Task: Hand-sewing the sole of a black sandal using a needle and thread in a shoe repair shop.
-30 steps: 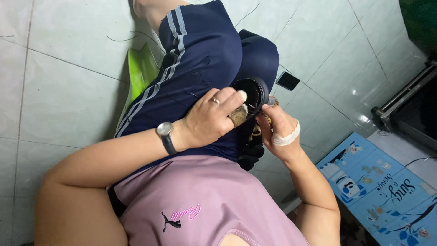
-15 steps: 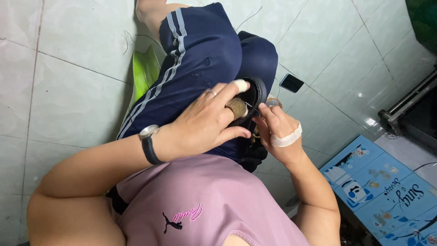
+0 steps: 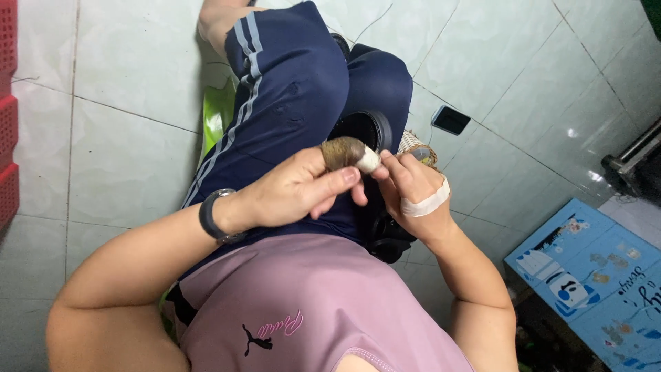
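My left hand [image 3: 296, 193], with a dark watch on its wrist, pinches a small brown fibrous bundle [image 3: 343, 151] that has a white end. My right hand [image 3: 410, 186], with a white strip wrapped round it, has its fingertips on that white end. Both hands hover over my lap, just in front of a round black container [image 3: 363, 129] that rests between my thighs in navy shorts. Whether the right hand grips the bundle or only touches it is unclear.
A woven basket [image 3: 418, 146] peeks out behind my right hand. On the pale tiled floor lie a small black phone [image 3: 451, 120] and a green item [image 3: 219, 114]. A blue printed box [image 3: 592, 269] is at the lower right, a red crate [image 3: 7, 117] at the left edge.
My left hand has drawn back from the black container's mouth and now holds the brown bundle in plain sight. My right hand has stayed close by it.
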